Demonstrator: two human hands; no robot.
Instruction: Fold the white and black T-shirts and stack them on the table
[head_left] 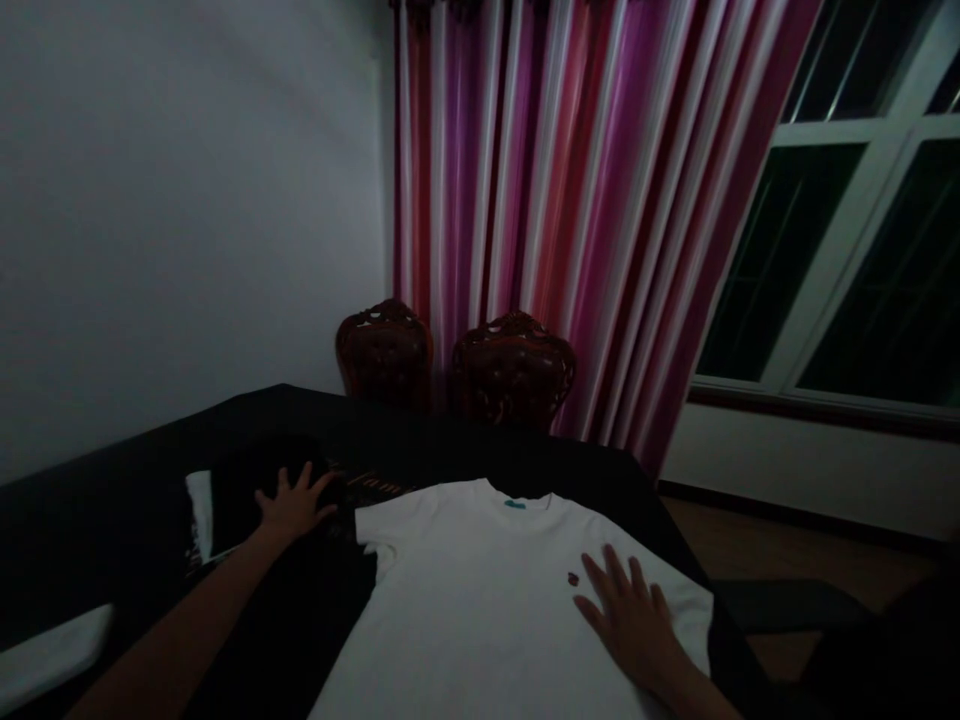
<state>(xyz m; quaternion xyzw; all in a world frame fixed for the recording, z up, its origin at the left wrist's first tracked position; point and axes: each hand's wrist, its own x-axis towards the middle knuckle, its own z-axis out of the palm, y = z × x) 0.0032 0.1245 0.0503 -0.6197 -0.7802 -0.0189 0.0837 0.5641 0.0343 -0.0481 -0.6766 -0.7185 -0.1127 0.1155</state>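
A white T-shirt (465, 600) lies spread flat on a black-covered table (150, 460), neck with a teal label toward the far side and a small red mark on the chest. My right hand (628, 612) rests flat and open on the shirt's right chest, just beside the red mark. My left hand (294, 503) lies open with fingers spread on a dark garment (262, 560) to the left of the white shirt; that garment carries faint lettering and is hard to make out in the dim light.
Two carved dark-red chairs (384, 352) (514, 368) stand behind the table's far edge. Striped pink and purple curtains (570, 200) hang behind them, a window (847, 250) at right. White patches (52, 655) show at the table's left.
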